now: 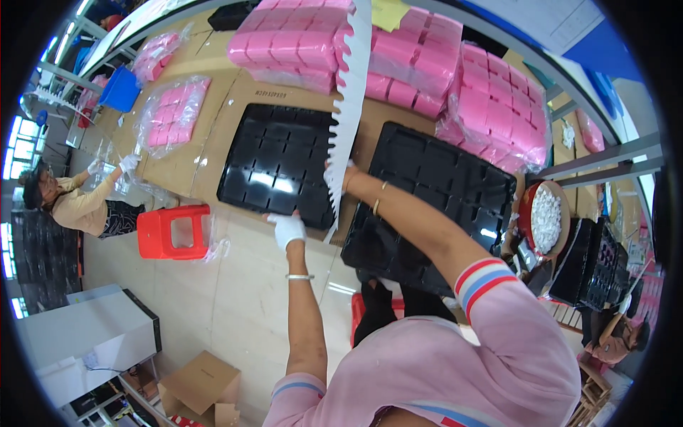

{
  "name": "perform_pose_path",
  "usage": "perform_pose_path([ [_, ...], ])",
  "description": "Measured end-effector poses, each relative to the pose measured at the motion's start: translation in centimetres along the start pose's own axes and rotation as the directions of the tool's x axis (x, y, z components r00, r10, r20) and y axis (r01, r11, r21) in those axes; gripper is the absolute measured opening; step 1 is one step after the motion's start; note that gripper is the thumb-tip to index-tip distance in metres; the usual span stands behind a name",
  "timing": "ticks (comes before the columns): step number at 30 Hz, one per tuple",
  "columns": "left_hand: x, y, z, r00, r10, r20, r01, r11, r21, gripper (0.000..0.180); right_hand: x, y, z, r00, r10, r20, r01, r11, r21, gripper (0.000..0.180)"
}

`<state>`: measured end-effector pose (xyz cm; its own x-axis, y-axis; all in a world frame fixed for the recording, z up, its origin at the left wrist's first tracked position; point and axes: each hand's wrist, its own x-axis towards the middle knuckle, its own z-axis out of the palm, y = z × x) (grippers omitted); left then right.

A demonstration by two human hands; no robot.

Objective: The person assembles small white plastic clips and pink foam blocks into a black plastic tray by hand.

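My left hand (287,229), in a white glove, is at the front edge of a black plastic tray (274,160) and grips its rim. The tray lies on the cardboard-covered table, with rows of slots across its glossy face. My right hand (347,178) reaches to the same tray's right edge. A white strip with a toothed edge (348,107) crosses in front of that hand and hides most of its fingers. Close to my right forearm lies a second, larger black tray (441,192), sticking out over the table's near edge.
Pink blocks in clear plastic (405,50) are stacked along the back. A smaller pink pack (173,112) lies left. A round red tub (528,213) holds white pieces. A red stool (153,233) stands on the floor. Co-workers (78,203) are at the left and far right.
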<state>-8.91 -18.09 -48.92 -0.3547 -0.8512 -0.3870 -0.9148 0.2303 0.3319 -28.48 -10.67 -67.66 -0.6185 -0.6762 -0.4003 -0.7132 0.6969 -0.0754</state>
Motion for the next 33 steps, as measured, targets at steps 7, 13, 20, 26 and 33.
perform_pose_path([
  [7, -0.8, 3.3, 1.5, 0.994, 0.067, 0.088, -0.062, 0.996, -0.061, 0.107, 0.0, 10.8, -7.3, 0.939, -0.343, -0.016, 0.286, 0.759, 0.585, 0.049],
  [13, -3.2, -4.1, -3.2, 0.848, 0.529, -0.010, -0.493, 0.783, -0.378, 0.063, -13.4, 0.8, -19.3, 0.866, -0.256, -0.429, 0.417, 0.842, 0.342, 0.029],
  [20, -6.3, -0.8, -5.8, 0.425, 0.841, 0.335, -0.489, 0.525, -0.697, 0.039, -26.9, -0.1, -21.0, 0.866, -0.366, -0.340, 0.417, 0.153, 0.896, 0.024],
  [26, -13.9, 0.1, -10.1, 0.383, 0.805, 0.453, -0.436, 0.590, -0.680, 0.018, -30.8, -0.5, -21.7, 0.874, -0.377, -0.308, 0.321, -0.029, 0.946, 0.015],
  [33, -17.6, -1.3, -6.9, 0.737, 0.642, 0.212, -0.113, 0.425, -0.898, 0.024, -36.1, 0.2, -20.6, 0.977, -0.056, -0.208, 0.212, 0.089, 0.973, 0.029],
])
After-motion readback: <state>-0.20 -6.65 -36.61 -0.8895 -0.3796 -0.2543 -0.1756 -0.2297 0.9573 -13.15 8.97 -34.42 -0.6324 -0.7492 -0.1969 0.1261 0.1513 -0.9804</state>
